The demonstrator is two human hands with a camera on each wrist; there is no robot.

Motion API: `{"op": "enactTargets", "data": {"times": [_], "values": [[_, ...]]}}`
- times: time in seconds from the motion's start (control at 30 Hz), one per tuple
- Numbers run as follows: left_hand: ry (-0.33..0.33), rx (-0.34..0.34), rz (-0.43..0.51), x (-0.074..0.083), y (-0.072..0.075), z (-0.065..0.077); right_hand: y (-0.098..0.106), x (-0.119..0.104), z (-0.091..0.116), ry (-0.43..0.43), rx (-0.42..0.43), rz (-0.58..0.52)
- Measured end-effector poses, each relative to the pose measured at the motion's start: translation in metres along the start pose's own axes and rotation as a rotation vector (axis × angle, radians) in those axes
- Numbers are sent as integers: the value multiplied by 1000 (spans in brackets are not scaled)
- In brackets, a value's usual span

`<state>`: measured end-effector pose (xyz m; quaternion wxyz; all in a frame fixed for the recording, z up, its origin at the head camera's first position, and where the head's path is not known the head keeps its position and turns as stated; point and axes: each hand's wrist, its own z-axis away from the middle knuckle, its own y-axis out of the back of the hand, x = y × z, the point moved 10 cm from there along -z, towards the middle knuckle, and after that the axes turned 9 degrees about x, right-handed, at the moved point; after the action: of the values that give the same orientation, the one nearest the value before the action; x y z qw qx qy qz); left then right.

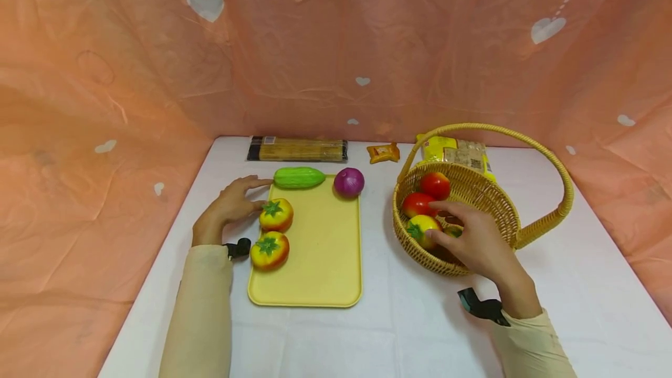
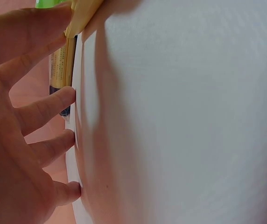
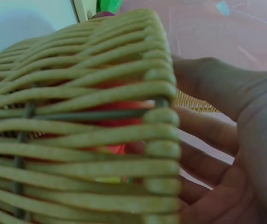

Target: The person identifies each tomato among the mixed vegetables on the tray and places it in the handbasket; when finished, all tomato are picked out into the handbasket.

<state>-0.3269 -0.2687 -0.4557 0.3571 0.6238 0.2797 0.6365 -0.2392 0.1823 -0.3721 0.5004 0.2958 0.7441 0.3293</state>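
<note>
My left hand is at the left edge of the yellow tray, fingers spread, fingertips low on the table; its thumb touches the tray edge in the left wrist view. Two yellow-red fruits with green leafy tops, a rear one and a front one, sit on the tray's left side. My right hand reaches into the wicker basket, thumb and fingers apart. Its thumb tip meets a yellow fruit; its fingertips are by a red fruit. Basket weave hides part of this hand in the right wrist view.
A green ridged vegetable and a purple onion lie at the tray's far end. Behind are a noodle pack, an orange snack packet and a yellow bag. The basket's tall handle arches over its right side.
</note>
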Motion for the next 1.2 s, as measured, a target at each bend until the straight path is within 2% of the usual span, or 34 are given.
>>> {"op": "enactTargets", "data": {"times": [0.27,0.37,0.47,0.53,0.67,0.87,1.2], "values": [[-2,-7,13,0,0,-1,3,-17,-3,77,35,-65],[-3,-2,10,1,0,-1,0,-30,-6,110,20,-215],[9,-3,9,0,0,-1,-9,-42,-10,114,-29,-384],[12,-3,11,0,1,0,-17,-51,-13,118,-65,-457],[6,0,11,2,1,1,-38,-69,-16,120,-142,-524],[-2,5,17,1,3,1,-78,-98,-22,117,-279,-638],[-25,16,3,3,2,1,-137,-138,-35,167,-421,-737]]}}
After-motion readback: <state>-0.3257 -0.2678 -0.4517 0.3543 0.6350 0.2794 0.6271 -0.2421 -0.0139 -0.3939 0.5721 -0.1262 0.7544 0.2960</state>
